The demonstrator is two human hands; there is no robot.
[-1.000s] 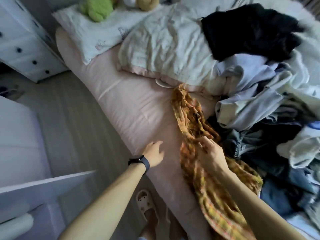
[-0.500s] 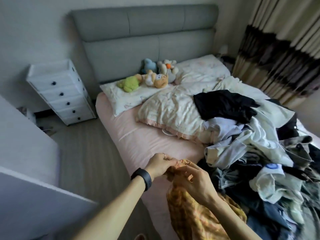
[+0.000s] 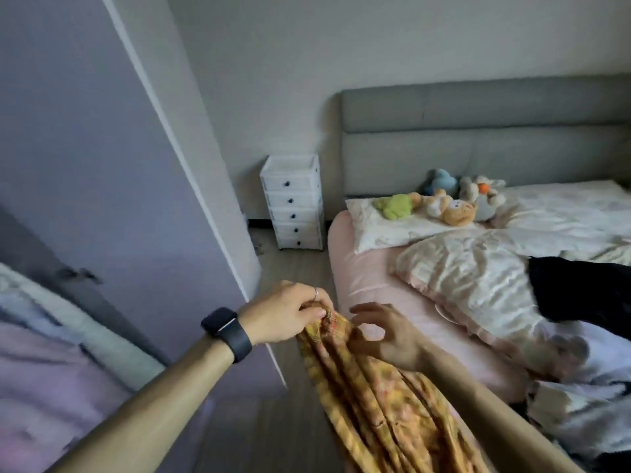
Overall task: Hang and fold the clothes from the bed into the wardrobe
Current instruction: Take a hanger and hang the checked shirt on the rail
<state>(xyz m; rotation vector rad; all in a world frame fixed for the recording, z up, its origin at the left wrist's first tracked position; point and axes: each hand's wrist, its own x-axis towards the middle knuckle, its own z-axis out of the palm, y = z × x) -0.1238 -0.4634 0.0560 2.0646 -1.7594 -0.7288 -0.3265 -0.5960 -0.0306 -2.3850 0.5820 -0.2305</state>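
Note:
A yellow-orange plaid garment (image 3: 382, 404) hangs from my hands over the near edge of the bed (image 3: 362, 285). My left hand (image 3: 290, 315), with a dark watch on its wrist, pinches the garment's bunched top edge. Just to the right, my right hand (image 3: 382, 332) touches the cloth with loosely spread fingers, gripping nothing that I can see. More clothes lie heaped on the bed at the right (image 3: 580, 404), and a black garment (image 3: 580, 291) lies on the quilt. The wardrobe's pale door (image 3: 136, 199) stands open at the left.
A white drawer unit (image 3: 293, 203) stands against the wall beside the grey headboard (image 3: 478, 141). Several plush toys (image 3: 450, 206) lie on the pillows. A strip of wooden floor (image 3: 290, 268) runs between the bed and the wardrobe door. Pale fabric (image 3: 51, 370) shows at lower left.
The garment's top has been lifted off the bed. My view has swung left toward the wardrobe door. My left hand took hold of the garment and my right hand's grip has loosened.

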